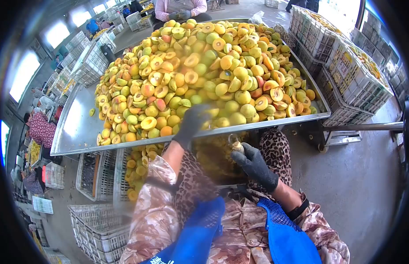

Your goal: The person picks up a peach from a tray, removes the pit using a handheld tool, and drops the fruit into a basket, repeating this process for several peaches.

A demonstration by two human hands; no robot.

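Observation:
A large heap of yellow peaches [169,75], many of them cut in half, lies on a metal tray table [74,127] in front of me. My left hand [193,125], in a dark glove, reaches over the tray's near edge to the fruit; its fingers are blurred. Below that edge, my right hand [253,165] is closed around the stubby handle of a loop-ended pitting knife [234,143], its metal ring pointing up. More peach halves [136,169] fill a crate under the tray's left side.
Stacked white crates [352,75] of fruit stand on a wheeled cart at the right. Crates [101,226] sit on the floor at lower left. Across the table sits a person with gloved hands [180,16]. Other people work along the left.

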